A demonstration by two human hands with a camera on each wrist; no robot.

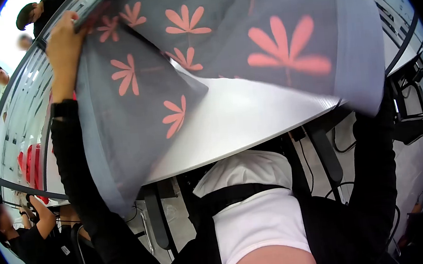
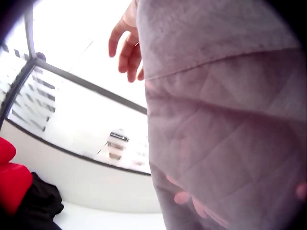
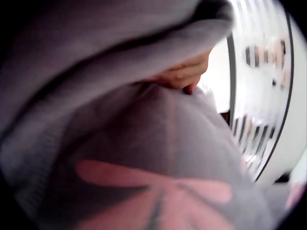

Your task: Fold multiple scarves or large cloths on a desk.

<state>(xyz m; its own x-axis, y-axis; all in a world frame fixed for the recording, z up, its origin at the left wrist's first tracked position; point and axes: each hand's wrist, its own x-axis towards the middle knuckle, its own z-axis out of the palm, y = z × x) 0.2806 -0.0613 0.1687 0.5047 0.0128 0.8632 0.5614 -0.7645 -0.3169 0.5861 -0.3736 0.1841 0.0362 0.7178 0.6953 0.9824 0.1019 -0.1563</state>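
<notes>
Head and wrist views show me the left hand (image 1: 65, 49) and right hand (image 3: 184, 74) gripping the quilted floral cloth (image 1: 223, 47); uneven pull could crease it over the worktop (image 1: 230, 120).

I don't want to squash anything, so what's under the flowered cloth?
Below the cloth, part of the white table shows, including its near edge. The cloth covers the surface farther back, so I can't tell what, if anything, lies there.
</notes>
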